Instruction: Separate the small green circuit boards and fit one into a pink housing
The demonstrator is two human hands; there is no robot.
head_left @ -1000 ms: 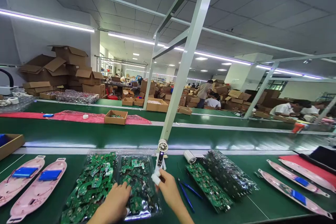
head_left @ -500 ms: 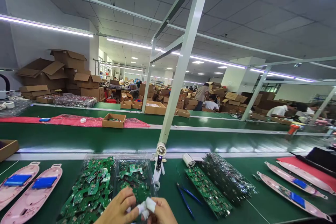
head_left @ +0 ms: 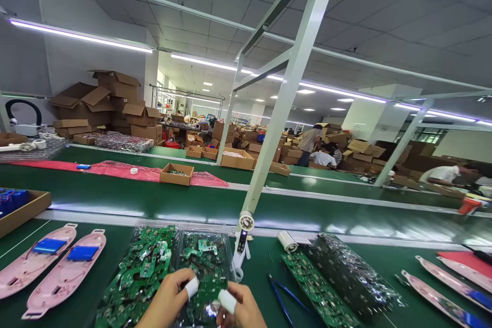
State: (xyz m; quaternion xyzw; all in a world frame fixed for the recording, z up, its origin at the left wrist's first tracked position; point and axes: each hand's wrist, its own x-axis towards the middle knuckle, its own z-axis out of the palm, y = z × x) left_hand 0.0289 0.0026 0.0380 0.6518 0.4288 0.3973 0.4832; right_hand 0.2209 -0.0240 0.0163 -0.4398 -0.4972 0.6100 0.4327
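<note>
Hands at clear plastic bag [head_left: 222, 266] of green PCBs [head_left: 202, 261]
Left hand [head_left: 165, 302], right hand [head_left: 242, 311]: white-taped fingers [head_left: 192, 288] curled on bag, grip can't tell

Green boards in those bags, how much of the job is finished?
Looks partway. Done: the pink shells already hold blue batteries. In hand: the left hand and right hand are at the bagged green circuit boards. Left: many boards still lie there and in the stack on the right.
</note>
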